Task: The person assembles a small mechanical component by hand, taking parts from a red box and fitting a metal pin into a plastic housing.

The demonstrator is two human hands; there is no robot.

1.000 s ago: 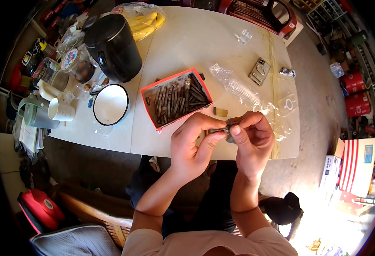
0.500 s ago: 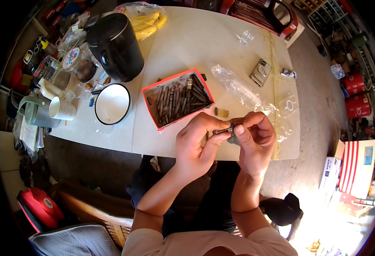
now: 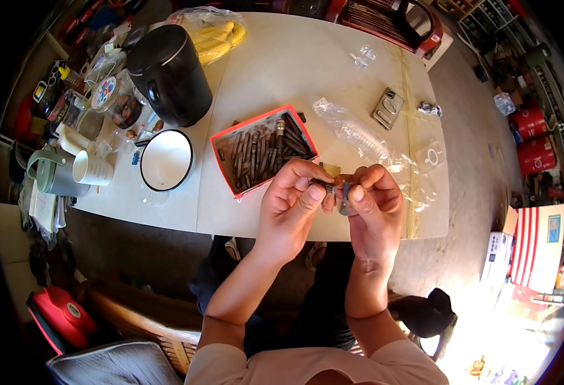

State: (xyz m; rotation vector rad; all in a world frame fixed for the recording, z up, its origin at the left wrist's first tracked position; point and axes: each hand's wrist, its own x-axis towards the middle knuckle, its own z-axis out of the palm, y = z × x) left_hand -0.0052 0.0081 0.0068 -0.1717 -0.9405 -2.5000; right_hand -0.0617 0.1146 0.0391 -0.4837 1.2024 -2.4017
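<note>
My left hand (image 3: 285, 208) pinches a short dark metal rod (image 3: 321, 184) between thumb and fingers, above the table's near edge. Close beside it, my right hand (image 3: 377, 208) holds a small, thin grey piece (image 3: 345, 199), perhaps cloth or abrasive sheet; its kind is unclear. The fingertips of both hands nearly meet. Just beyond them stands an open box with a red rim (image 3: 223, 166), filled with many similar dark metal rods (image 3: 259, 157). A small tan block (image 3: 331, 169) lies behind my fingers, partly hidden.
Crumpled clear plastic (image 3: 352, 131) and a metallic phone-shaped object (image 3: 387, 108) lie to the right on the table (image 3: 275, 61). A white bowl (image 3: 166, 160), a black canister (image 3: 169, 76), a white cup (image 3: 92, 168) and bagged bananas (image 3: 218, 40) stand left.
Both hands have shifted slightly left. My left hand has turned, and the rod has come away from the grey piece, which now shows more plainly in my right fingers.
</note>
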